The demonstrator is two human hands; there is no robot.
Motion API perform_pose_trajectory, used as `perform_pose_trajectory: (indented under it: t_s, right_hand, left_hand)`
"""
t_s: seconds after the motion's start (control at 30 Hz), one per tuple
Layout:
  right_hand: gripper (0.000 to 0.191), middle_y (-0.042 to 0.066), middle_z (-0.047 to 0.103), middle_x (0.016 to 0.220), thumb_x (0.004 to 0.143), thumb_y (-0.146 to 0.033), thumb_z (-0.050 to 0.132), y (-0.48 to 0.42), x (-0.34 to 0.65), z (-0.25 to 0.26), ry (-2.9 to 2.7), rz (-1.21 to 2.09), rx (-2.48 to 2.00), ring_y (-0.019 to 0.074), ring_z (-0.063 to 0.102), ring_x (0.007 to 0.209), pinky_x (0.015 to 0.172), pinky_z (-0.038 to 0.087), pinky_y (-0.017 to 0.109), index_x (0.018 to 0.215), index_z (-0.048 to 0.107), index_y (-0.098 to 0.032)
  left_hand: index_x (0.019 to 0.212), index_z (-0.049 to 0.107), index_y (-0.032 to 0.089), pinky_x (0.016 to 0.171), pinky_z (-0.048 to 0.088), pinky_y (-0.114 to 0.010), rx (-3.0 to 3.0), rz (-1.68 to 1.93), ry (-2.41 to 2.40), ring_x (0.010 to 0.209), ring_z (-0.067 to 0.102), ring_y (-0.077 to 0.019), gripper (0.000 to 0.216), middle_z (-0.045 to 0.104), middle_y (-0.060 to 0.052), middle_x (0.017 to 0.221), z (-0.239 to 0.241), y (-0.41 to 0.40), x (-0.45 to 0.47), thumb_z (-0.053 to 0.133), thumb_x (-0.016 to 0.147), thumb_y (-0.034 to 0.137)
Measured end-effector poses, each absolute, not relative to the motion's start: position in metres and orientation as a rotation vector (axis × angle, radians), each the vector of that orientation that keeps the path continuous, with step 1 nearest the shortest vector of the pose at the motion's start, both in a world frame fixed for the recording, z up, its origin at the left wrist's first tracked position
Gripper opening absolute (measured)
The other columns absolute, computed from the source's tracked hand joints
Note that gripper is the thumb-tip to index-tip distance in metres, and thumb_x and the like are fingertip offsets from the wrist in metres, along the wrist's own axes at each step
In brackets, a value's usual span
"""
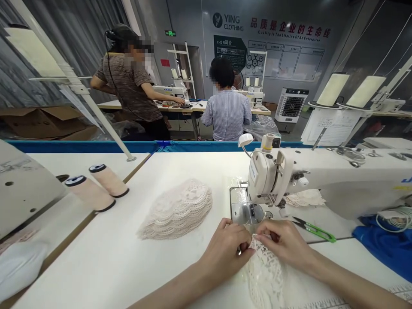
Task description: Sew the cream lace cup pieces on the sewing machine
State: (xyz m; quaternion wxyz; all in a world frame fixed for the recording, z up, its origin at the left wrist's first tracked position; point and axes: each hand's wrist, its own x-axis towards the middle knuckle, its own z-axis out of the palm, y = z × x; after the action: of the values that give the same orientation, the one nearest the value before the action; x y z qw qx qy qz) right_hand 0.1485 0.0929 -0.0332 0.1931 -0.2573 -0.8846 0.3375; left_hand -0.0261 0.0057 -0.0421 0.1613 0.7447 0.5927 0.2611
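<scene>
A cream piece of lace (265, 274) hangs toward me over the table's front part, its top edge pinched between my fingers. My left hand (227, 242) is closed on the lace from the left, thumb and fingertips together. From the right, my right hand (285, 240) pinches the same edge, close beside the left fingertips. Both hands are just in front of the metal needle plate (246, 212) of a white sewing machine (267, 171). To the left lies a neat stack of scalloped lace pieces (180, 210).
Green thread snips (317, 229) lie right of my right hand, near blue fabric (386, 244). More lace (305, 197) sits behind the machine's needle. Two peach thread cones (92, 193) lie at the left. Two people (128, 86) work at machines beyond the table.
</scene>
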Motion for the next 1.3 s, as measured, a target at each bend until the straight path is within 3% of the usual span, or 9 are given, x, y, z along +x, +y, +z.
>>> perform_pose_trajectory:
  t_s: [0.13,0.37,0.6,0.8,0.93,1.03,1.2,1.3]
  right_hand:
    - [0.021,-0.002,0.062,0.064,0.091,-0.033,0.053,0.094,0.148,-0.034,-2.472,0.900,-0.690,0.0107,0.050,0.054,0.054,0.036,0.022,0.079,0.064,-0.020]
    - [0.017,-0.002,0.071,0.077,0.091,-0.025,0.053,0.103,0.152,-0.036,-2.501,0.749,-0.658,0.0098,0.060,0.059,0.057,0.043,0.023,0.088,0.069,-0.021]
    - [0.017,-0.003,0.073,0.087,0.089,-0.024,0.056,0.108,0.151,-0.035,-2.560,0.656,-0.744,0.0089,0.063,0.066,0.059,0.044,0.023,0.093,0.072,-0.023]
    - [0.015,-0.005,0.072,0.079,0.089,-0.027,0.058,0.110,0.148,-0.036,-2.562,0.508,-0.844,0.0103,0.063,0.069,0.066,0.044,0.025,0.088,0.073,-0.025]
    - [0.026,0.002,0.068,0.068,0.091,-0.037,0.054,0.123,0.157,-0.035,-2.588,0.083,-0.937,0.0139,0.059,0.062,0.062,0.039,0.028,0.088,0.073,-0.020]
    - [0.033,0.004,0.063,0.059,0.094,-0.034,0.049,0.124,0.165,-0.031,-2.554,-0.261,-0.861,0.0146,0.055,0.056,0.053,0.031,0.027,0.080,0.073,-0.017]
    - [0.028,0.003,0.070,0.084,0.097,-0.030,0.044,0.100,0.164,-0.029,-2.672,-0.179,-0.581,0.0138,0.059,0.070,0.058,0.036,0.027,0.109,0.067,-0.019]
    - [0.031,0.006,0.069,0.091,0.097,-0.031,0.044,0.095,0.160,-0.033,-2.736,-0.264,-0.627,0.0179,0.059,0.082,0.065,0.038,0.030,0.113,0.064,-0.014]
  left_hand:
    - [0.066,0.043,0.018,0.078,0.036,-0.033,2.159,0.748,1.723,0.063,0.049,-0.0105,0.022,0.051,0.007,0.065,-0.040,0.005,-0.025,0.062,0.076,0.012]
    - [0.099,0.055,0.019,0.083,0.039,-0.038,2.585,0.896,1.822,0.082,0.059,-0.0191,0.019,0.066,-0.001,0.091,-0.044,0.002,-0.021,0.063,0.082,0.023]
    - [0.093,0.063,0.017,0.083,0.038,-0.036,2.975,0.871,1.811,0.078,0.059,-0.0163,0.007,0.070,-0.001,0.091,-0.038,0.003,-0.018,0.059,0.087,0.020]
    - [0.095,0.065,0.018,0.082,0.038,-0.036,3.057,0.816,1.756,0.083,0.060,-0.0156,0.010,0.072,0.001,0.102,-0.039,0.000,-0.017,0.058,0.089,0.018]
    - [0.105,0.064,0.018,0.086,0.037,-0.037,2.891,0.764,1.775,0.094,0.061,-0.0167,0.017,0.070,0.000,0.110,-0.043,-0.005,-0.019,0.054,0.092,0.022]
    - [0.107,0.064,0.018,0.087,0.036,-0.037,2.828,0.787,1.771,0.103,0.061,-0.0184,0.019,0.070,-0.001,0.112,-0.045,-0.006,-0.019,0.053,0.093,0.024]
    - [0.112,0.063,0.020,0.087,0.035,-0.039,2.728,0.767,1.847,0.111,0.058,-0.0213,0.023,0.067,-0.002,0.119,-0.045,0.000,-0.016,0.053,0.093,0.027]
    - [0.114,0.062,0.021,0.087,0.035,-0.040,2.692,0.724,1.895,0.114,0.057,-0.0231,0.025,0.065,-0.002,0.121,-0.045,0.002,-0.014,0.051,0.093,0.028]
